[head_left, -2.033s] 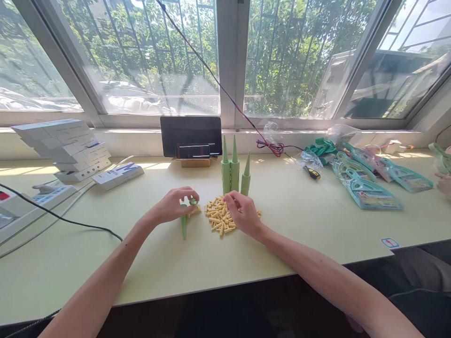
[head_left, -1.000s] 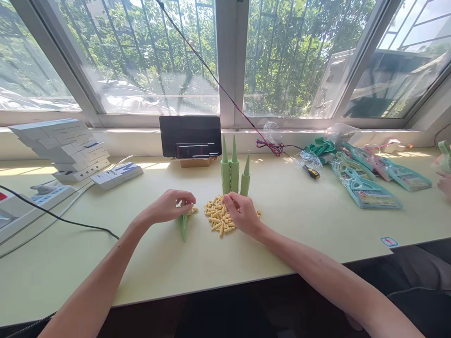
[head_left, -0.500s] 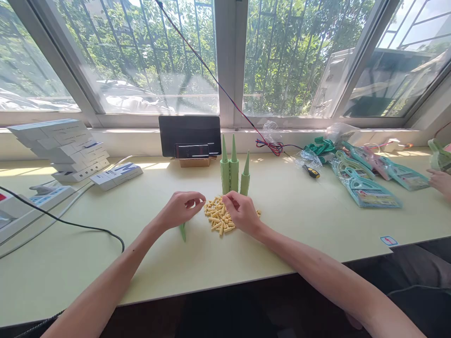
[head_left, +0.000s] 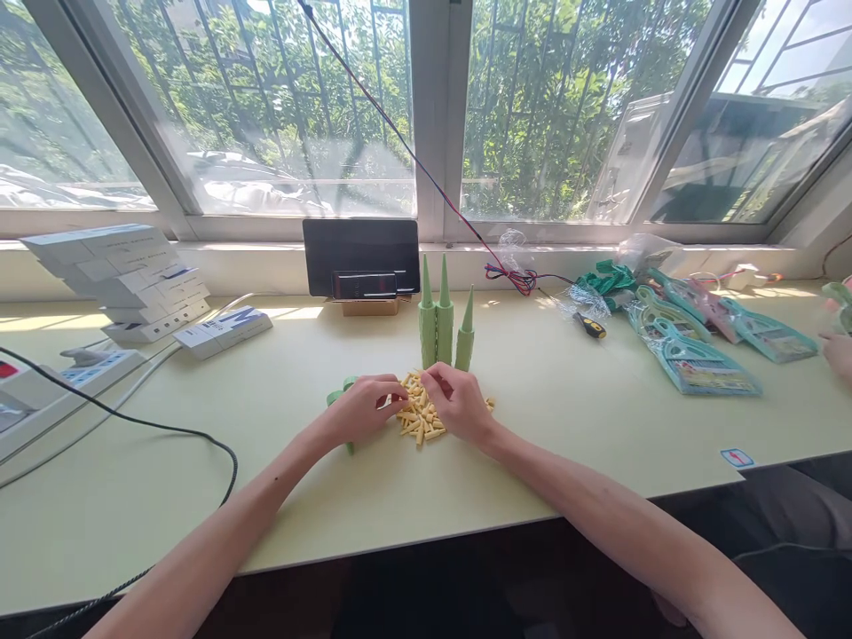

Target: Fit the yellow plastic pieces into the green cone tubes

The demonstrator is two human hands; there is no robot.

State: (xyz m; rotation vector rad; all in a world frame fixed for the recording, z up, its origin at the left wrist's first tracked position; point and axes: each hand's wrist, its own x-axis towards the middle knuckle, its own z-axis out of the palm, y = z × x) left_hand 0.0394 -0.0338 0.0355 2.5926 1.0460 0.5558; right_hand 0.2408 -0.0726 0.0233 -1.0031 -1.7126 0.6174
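Observation:
A pile of small tan peg-like pieces (head_left: 421, 426) lies on the pale table (head_left: 506, 488). My left hand (head_left: 369, 408) reaches over the pile's left edge, fingers curled and thumb close to them; whatever sits in its tips is too small to make out. Above the pile's right side, my right hand (head_left: 459, 404) has thumb and forefinger pinched together, and I cannot make out what is between them. Just behind stand green towers with pointed cone tops (head_left: 445, 333), two touching and a shorter one apart. Green curved pieces (head_left: 335, 397) are partly covered by my left hand.
Back centre, a dark tablet (head_left: 359, 244) stands behind a phone (head_left: 363, 285) on a cardboard block. White boxes (head_left: 126, 280) are stacked left, near power strips and cables. On the right lie a yellow-black tool (head_left: 590, 327) and bagged dustpan-like items (head_left: 709, 359); another person's hand (head_left: 839, 355) is at the edge.
My left hand has moved right, onto the pile's edge, uncovering the green curved pieces. My right hand stays nearly still. The other person's hand has shifted right.

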